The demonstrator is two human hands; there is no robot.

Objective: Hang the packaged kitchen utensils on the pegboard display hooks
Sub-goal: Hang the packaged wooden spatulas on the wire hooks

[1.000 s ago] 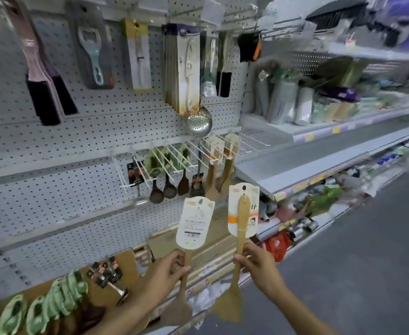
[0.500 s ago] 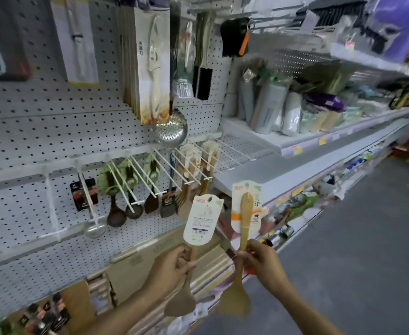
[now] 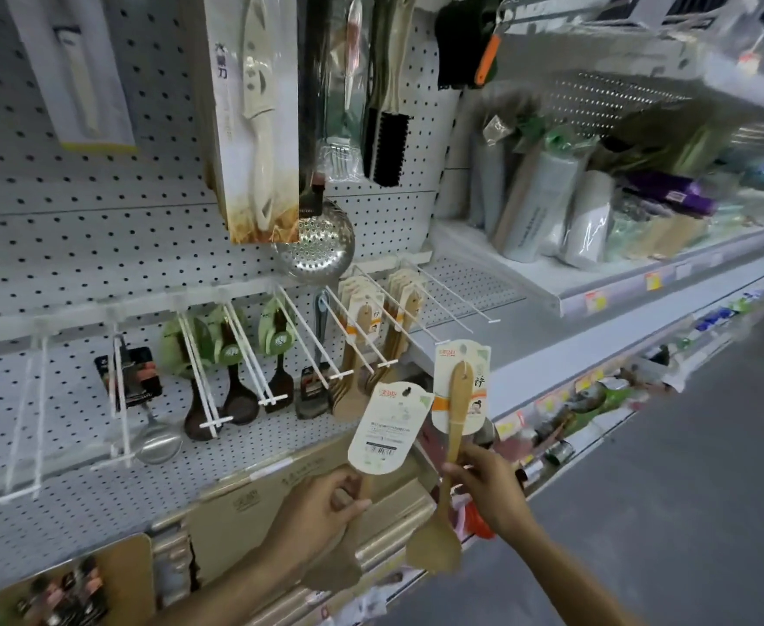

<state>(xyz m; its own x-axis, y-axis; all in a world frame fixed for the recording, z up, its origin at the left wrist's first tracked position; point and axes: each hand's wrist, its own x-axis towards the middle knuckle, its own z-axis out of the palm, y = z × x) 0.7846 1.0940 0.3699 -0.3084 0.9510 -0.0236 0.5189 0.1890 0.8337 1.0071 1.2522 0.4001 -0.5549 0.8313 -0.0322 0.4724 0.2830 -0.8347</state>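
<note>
A person stands before a white pegboard [image 3: 77, 246], one packaged wooden spatula in each hand. The left hand [image 3: 321, 512] grips the handle of the left spatula [image 3: 386, 429], its card back facing the viewer. The right hand [image 3: 488, 485] pinches the handle of the right spatula [image 3: 457, 399], card front showing. Both cards are up, hang holes at the top, just below and in front of the hooks [image 3: 371, 327] that already carry matching spatulas. To hang each well, the person would likely raise the card, line its hole up with the hook tip, and slide it back level.
</note>
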